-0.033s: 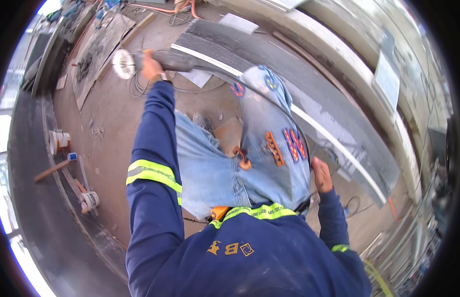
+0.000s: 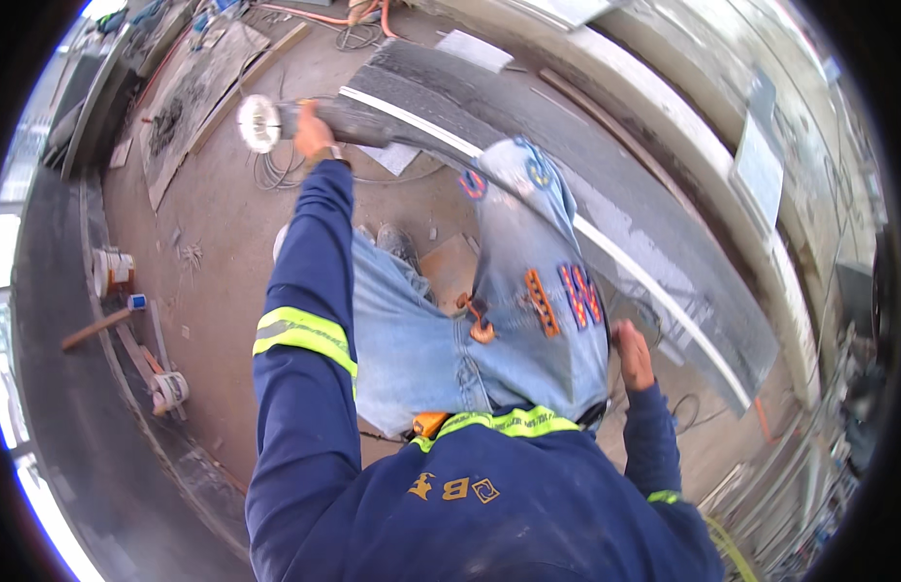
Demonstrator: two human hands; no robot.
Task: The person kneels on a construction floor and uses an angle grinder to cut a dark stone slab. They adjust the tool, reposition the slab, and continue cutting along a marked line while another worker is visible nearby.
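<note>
Held out at the far left, my left hand (image 2: 315, 133) is closed around the body of an angle grinder (image 2: 352, 124). The tool's round white disc (image 2: 260, 124) faces left, over the floor and clear of any workpiece; it looks blurred. A dark power cable (image 2: 528, 197) runs from the grinder's rear across my right thigh. Beside that thigh hangs my right hand (image 2: 635, 357), close to the cable. Its fingers look mostly stretched out, and I see nothing in it. A long dark grey stone slab (image 2: 654, 228) with a white strip (image 2: 664, 291) lies beyond my legs.
White buckets (image 2: 113, 272) and a wooden-handled tool (image 2: 96, 330) stand or lie along the dark ledge (image 2: 58, 388) at left. A dusty board (image 2: 193, 107) and coiled cable (image 2: 271, 173) lie on the far-left floor. Concrete steps (image 2: 703, 126) rise at right.
My left hand and the grinder have shifted slightly to the right. The right hand sits a little lower beside my thigh. The view has moved slightly.
</note>
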